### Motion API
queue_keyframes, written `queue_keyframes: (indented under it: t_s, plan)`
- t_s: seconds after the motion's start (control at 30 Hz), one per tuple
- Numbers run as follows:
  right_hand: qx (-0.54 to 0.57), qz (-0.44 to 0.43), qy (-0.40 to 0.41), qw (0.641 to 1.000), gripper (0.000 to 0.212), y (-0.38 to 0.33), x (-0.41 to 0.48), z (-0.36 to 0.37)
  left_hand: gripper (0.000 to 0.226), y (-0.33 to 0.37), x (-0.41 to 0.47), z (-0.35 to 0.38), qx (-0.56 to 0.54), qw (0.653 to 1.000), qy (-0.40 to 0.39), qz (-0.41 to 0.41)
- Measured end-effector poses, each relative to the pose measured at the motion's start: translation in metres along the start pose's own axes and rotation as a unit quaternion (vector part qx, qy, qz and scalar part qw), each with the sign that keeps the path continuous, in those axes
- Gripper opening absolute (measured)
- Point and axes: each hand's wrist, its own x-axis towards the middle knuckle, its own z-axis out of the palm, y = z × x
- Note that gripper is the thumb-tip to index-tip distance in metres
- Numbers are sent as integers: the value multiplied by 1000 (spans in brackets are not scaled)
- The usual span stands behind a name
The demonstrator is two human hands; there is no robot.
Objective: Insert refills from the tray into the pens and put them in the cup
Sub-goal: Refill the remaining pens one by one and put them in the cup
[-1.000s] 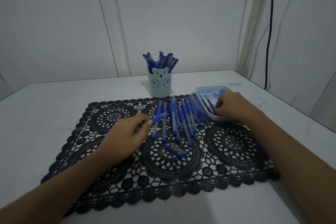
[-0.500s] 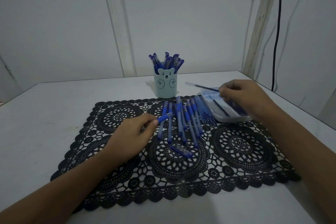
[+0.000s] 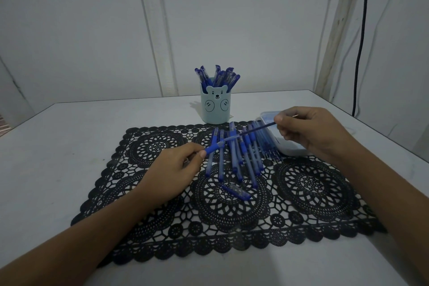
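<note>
Several blue pens [image 3: 218, 76] fill the pale bear-faced cup [image 3: 217, 109]; a row [image 3: 234, 155] waits, left hand [image 3: 171, 172] gripping one barrel [image 3: 212, 148], right hand [image 3: 311, 132] pinching a thin refill [image 3: 255, 130].

Single head-worn, wide-angle view, facing forward and down across the counter [image 3: 69, 146]. Forearms enter from the lower edge. The left hand [image 3: 171, 169] and right hand [image 3: 311, 132] lie close, mid-frame, with the wall [image 3: 232, 30] beyond them.
</note>
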Motion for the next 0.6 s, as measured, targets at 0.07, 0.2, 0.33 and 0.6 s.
queue_keyframes:
  t_s: [0.07, 0.2, 0.33, 0.6]
  plan:
    - [0, -2, 4, 1000, 3, 2, 0, 1, 14, 0, 0, 0, -5, 1000, -1, -2]
    - [-3, -1, -2, 1000, 4, 2, -1, 1, 14, 2, 0, -1, -8, 1000, -5, 1]
    - [-1, 1, -9, 1000, 3, 1, -2, 3, 15, 2, 0, -1, -12, 1000, -4, -7]
    - [22, -1, -6, 1000, 6, -1, -3, 2, 14, 1, 0, -1, -15, 1000, -3, -15]
